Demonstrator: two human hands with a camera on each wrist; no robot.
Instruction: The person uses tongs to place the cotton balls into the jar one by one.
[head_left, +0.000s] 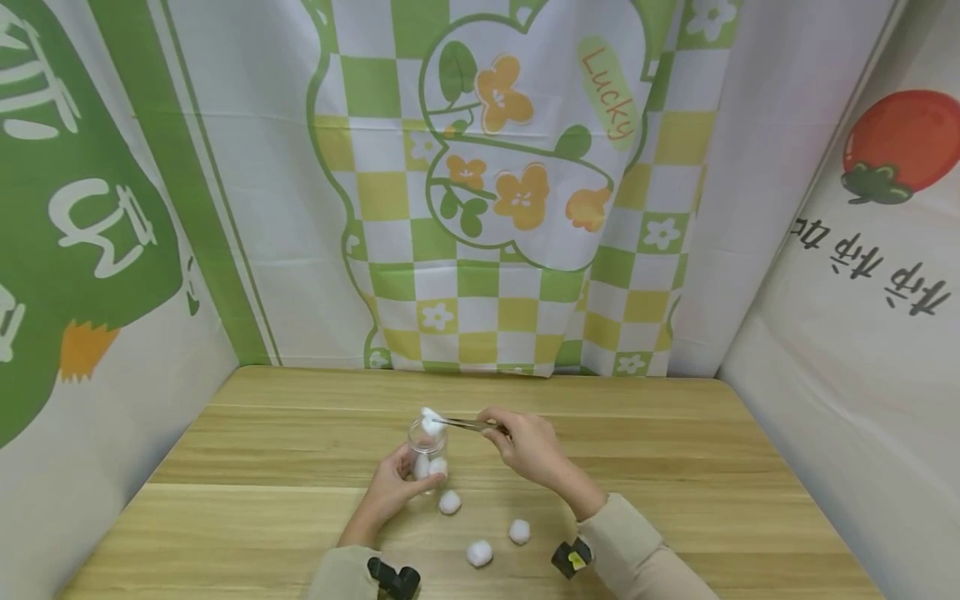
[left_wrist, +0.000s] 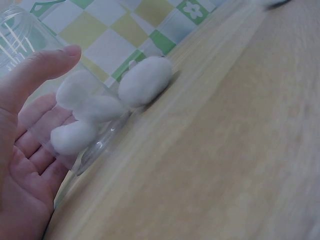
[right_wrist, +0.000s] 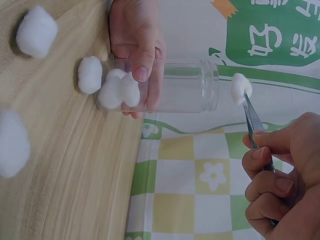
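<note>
- Your right hand (head_left: 528, 446) pinches slim metal tweezers (right_wrist: 254, 121) gripping a white cotton ball (right_wrist: 241, 88); slackening drops it beside the mouth.
- Your left hand (head_left: 393, 487) wraps the clear glass jar (right_wrist: 172, 86); tilting spills it.

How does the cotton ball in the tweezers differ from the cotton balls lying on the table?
The cotton ball in the tweezers is pinched by the tweezers in the right hand, above the mouth of the glass jar that the left hand holds. The cotton balls on the table lie loose on the wooden table, and nothing touches them. It is lifted; they rest on the wood. All are white and fluffy.
</note>
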